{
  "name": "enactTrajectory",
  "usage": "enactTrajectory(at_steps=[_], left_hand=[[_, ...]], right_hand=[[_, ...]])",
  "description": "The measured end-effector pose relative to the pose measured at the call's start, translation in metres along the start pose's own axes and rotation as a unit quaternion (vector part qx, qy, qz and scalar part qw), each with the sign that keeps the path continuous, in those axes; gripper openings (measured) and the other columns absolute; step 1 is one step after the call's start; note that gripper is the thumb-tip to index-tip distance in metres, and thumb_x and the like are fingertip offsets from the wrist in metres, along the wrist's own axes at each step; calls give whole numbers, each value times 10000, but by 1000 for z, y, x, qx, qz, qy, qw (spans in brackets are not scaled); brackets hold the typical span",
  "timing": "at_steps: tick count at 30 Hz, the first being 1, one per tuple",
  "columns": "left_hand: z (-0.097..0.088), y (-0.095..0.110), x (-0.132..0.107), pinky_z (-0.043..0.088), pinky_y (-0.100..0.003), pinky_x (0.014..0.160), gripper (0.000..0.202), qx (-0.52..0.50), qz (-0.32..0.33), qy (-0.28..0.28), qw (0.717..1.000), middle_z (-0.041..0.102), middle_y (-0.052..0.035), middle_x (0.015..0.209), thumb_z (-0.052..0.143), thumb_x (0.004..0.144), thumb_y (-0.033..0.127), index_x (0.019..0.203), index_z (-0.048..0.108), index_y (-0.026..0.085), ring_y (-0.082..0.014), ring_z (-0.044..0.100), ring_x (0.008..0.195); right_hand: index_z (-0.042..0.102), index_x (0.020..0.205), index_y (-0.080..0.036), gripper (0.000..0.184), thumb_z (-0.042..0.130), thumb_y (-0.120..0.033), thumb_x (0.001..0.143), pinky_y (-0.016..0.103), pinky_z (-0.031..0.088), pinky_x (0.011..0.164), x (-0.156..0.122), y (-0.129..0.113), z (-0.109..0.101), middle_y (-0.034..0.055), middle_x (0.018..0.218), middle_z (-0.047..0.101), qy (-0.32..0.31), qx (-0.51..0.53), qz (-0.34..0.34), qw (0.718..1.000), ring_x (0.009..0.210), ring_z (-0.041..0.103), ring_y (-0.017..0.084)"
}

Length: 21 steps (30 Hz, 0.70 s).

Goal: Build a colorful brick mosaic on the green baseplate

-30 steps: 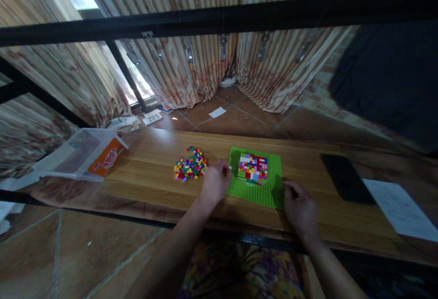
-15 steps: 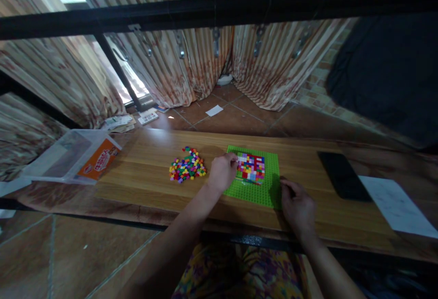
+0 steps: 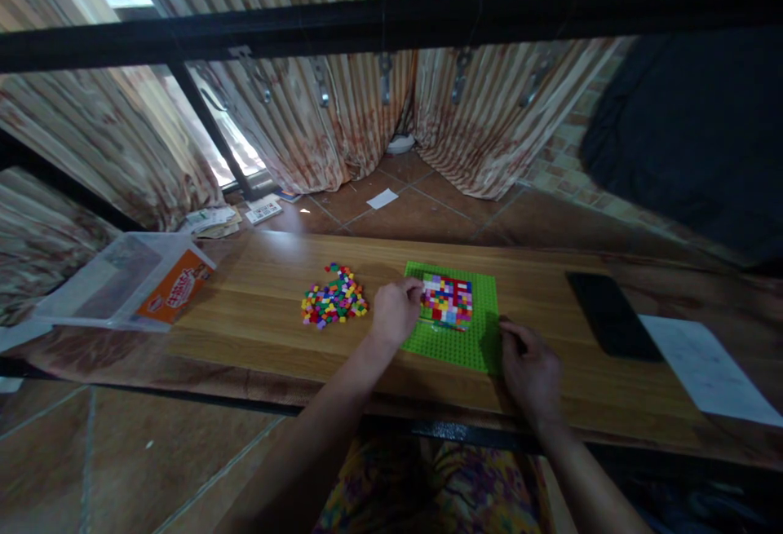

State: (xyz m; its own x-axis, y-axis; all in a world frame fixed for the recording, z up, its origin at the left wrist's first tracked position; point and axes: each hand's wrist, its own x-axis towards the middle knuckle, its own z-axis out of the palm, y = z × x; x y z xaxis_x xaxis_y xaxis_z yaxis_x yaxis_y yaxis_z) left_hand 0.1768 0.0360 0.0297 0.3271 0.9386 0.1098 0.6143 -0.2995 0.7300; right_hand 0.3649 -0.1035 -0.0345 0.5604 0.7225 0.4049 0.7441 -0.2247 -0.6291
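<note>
A green baseplate (image 3: 478,337) lies on the wooden table (image 3: 257,306). On it stands a square block of small coloured bricks (image 3: 449,301). My left hand (image 3: 396,311) is at the block's left edge, fingers pinched together against it; whatever they hold is too small to name. My right hand (image 3: 531,369) rests curled on the table at the baseplate's right front corner, fingertips touching its edge. A loose heap of coloured bricks (image 3: 333,297) lies left of my left hand.
A clear plastic box with an orange label (image 3: 131,281) sits at the table's left end. A black phone (image 3: 603,312) and a white paper sheet (image 3: 703,367) lie at the right. A black bar (image 3: 391,16) crosses overhead. Curtains hang behind.
My left hand moved from beside the baseplate's left edge up to the brick block and now presses at its left side. My right hand stayed by the baseplate's corner.
</note>
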Motion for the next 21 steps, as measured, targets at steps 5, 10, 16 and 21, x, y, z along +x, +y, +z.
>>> enactTrajectory(at_steps=[5, 10, 16, 21], left_hand=[[2, 1, 3, 491, -240, 788, 195, -14, -10, 7, 1000, 759, -15, 862, 566, 844, 171, 860, 751, 233, -140, 682, 790], [9, -11, 17, 483, -207, 653, 141, -147, -78, -10, 986, 724, -2, 722, 620, 753, 140, 782, 749, 187, -115, 647, 679], [14, -13, 28, 413, -186, 478, 94, -304, -203, -53, 929, 601, 36, 522, 653, 648, 129, 712, 722, 132, -66, 510, 448], [17, -12, 30, 386, -183, 470, 84, -299, -204, -41, 931, 576, 41, 496, 637, 622, 136, 662, 710, 126, -62, 491, 444]], right_hand=[[699, 916, -171, 384, 427, -441, 899, 347, 512, 769, 0, 1, 0, 124, 975, 728, -3, -2, 0, 1000, 857, 682, 237], [699, 933, -171, 381, 428, -436, 905, 342, 516, 765, -1, 0, 0, 122, 983, 727, 0, 2, -3, 1000, 862, 685, 234], [700, 932, -165, 369, 427, -412, 905, 339, 515, 734, -1, 1, -1, 124, 976, 728, -4, -9, -18, 1000, 837, 683, 235], [698, 929, -158, 368, 412, -388, 903, 336, 508, 740, 0, 0, -1, 127, 974, 726, -11, -21, -22, 999, 825, 679, 231]])
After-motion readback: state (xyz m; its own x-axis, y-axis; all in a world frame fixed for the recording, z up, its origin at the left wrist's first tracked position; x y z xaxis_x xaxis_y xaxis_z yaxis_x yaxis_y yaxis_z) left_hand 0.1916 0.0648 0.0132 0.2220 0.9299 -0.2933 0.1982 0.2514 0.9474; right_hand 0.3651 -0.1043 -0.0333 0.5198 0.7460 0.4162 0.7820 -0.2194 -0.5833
